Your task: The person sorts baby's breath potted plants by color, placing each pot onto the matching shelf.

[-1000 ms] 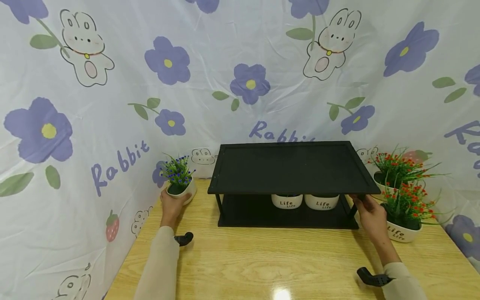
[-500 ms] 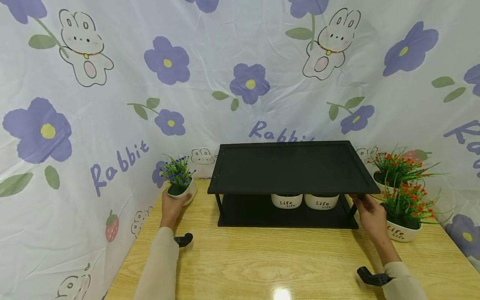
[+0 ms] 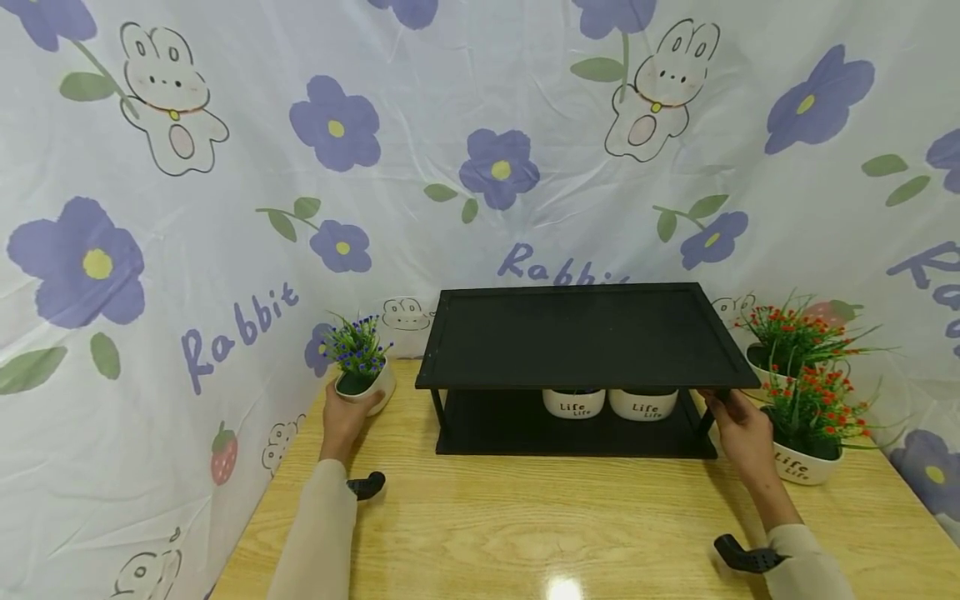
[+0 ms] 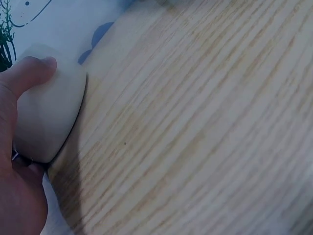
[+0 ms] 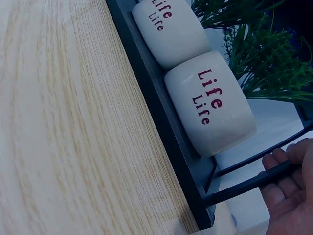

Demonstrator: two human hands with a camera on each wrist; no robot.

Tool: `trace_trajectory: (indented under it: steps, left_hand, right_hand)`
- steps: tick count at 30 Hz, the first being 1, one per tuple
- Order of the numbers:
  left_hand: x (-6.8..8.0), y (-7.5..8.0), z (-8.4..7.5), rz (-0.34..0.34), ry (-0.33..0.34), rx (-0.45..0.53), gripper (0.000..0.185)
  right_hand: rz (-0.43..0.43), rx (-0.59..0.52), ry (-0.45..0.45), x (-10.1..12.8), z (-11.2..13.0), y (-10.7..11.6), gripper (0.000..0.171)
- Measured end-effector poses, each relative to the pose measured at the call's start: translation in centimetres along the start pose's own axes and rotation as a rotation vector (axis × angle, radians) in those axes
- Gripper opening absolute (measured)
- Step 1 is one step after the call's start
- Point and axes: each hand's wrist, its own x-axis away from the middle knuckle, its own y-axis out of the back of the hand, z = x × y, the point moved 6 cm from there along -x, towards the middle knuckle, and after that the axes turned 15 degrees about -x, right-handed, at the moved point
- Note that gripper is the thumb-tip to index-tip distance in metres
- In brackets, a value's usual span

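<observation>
My left hand [image 3: 347, 414] is cupped round the small white pot of blue flowers [image 3: 362, 367], thumb over its rim and palm against its side; in the left wrist view the pot [image 4: 46, 103] looks tipped, its base barely on the wood. It sits off the left end of the black shelf [image 3: 585, 337], near the back corner of the wooden table [image 3: 525, 525] and close to the printed backdrop [image 3: 225, 208].

My right hand [image 3: 738, 429] is at the right front corner of the shelf. Its fingers [image 5: 281, 169] curl round the thin black bar under the top board, so it has a light hold of the frame.

On the lower tier of the shelf, toward its right half, two white pots marked "Life" [image 3: 609, 402] stand side by side, touching or nearly so; their greenery [image 5: 259, 46] is hidden under the top board from the head view. The left part of that tier is bare. Beyond the right end of the shelf stand two pots of red flowers [image 3: 802, 400], one behind the other.

Step in hand, as I judge it: pot gripped and just beginning to lift, shelf steadied. The next move would call for a clean lift, a carry rightward past the shelf's left post, and a low entry under the top board. The blue sprigs stand tall, so the pot may need tilting to clear that edge.
</observation>
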Motion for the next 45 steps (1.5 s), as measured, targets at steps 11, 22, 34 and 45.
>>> trace_trajectory:
  steps: [11,22,34,45]
  left_hand:
    - [0.6,0.3,0.0,0.059,0.005,-0.001,0.112]
    - [2.0,1.2,-0.7,0.097,-0.025,-0.017,0.109]
    - [3.7,2.4,-1.0,0.130,-0.059,0.023,0.109]
    - [5.5,3.6,-1.9,0.157,-0.120,0.017,0.104]
  right_hand:
    - [-0.003,0.017,-0.013,0.0,-0.1,0.0,0.043]
    - [-0.004,0.001,-0.007,0.0,-0.1,0.1,0.043]
    - [0.003,-0.025,0.011,-0.1,0.3,0.0,0.041]
    - [-0.002,0.014,-0.011,-0.1,-0.1,0.1,0.043]
